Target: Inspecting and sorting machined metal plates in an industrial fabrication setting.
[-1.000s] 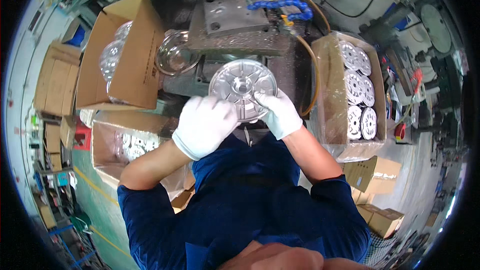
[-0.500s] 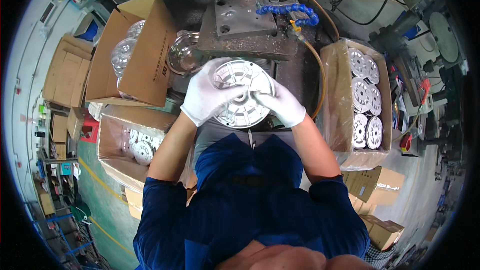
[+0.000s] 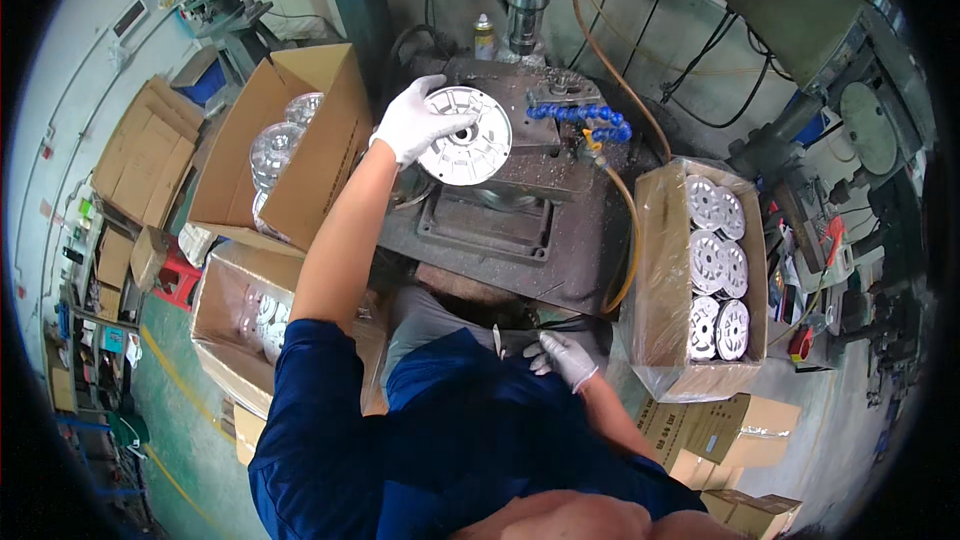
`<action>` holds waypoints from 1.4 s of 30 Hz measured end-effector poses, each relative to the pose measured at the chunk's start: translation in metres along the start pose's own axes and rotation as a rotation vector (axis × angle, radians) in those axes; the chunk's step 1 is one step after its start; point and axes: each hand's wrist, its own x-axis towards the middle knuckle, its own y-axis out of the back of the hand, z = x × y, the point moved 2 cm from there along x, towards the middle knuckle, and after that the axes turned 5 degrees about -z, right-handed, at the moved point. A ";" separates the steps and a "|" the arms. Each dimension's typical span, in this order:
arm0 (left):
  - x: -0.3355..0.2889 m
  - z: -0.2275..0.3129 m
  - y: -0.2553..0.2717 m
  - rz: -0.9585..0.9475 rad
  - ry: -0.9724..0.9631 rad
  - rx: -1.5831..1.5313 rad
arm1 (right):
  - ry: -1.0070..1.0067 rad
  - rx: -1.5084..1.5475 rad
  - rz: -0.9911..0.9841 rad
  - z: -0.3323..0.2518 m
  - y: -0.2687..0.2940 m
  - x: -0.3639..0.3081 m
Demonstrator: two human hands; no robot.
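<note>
In my gloved left hand [image 3: 420,124] is a round silvery metal disc [image 3: 478,155] with slots, ribs and a small centre hole. The thumb lies across its face and the fingers go behind its rim. I hold it tilted toward me, in front of the speckled steel block [image 3: 530,147] of the machine, partly covering that block. Down at my lap, the gloved right hand [image 3: 565,360] rests by my thigh with loosely spread fingers and nothing visible in it. Below the disc a rectangular steel frame [image 3: 485,245] lies on the machine table [image 3: 585,270].
Blue segmented coolant hose [image 3: 590,118] reaches over the block, beside a yellow-brown hose [image 3: 636,230]. To the right stands a plastic-lined carton [image 3: 658,290] of similar discs. At left are a carton [image 3: 330,110] of shiny bowl-shaped parts and another carton [image 3: 225,335] of metal pieces. Above hangs a spindle [image 3: 525,15].
Both hands held the disc near my body before. My left hand has carried it forward to the machine block; my right hand has let go and dropped to my lap. The view has tipped forward.
</note>
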 end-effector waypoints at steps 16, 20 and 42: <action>0.028 0.009 -0.020 0.164 0.327 0.665 | -0.064 -0.100 0.152 0.002 0.017 0.004; 0.031 0.007 -0.025 0.198 0.230 0.502 | -0.059 -0.216 0.183 0.001 0.013 0.012; 0.071 -0.027 -0.021 -0.033 0.243 0.444 | 0.012 -0.349 0.231 0.017 0.030 0.021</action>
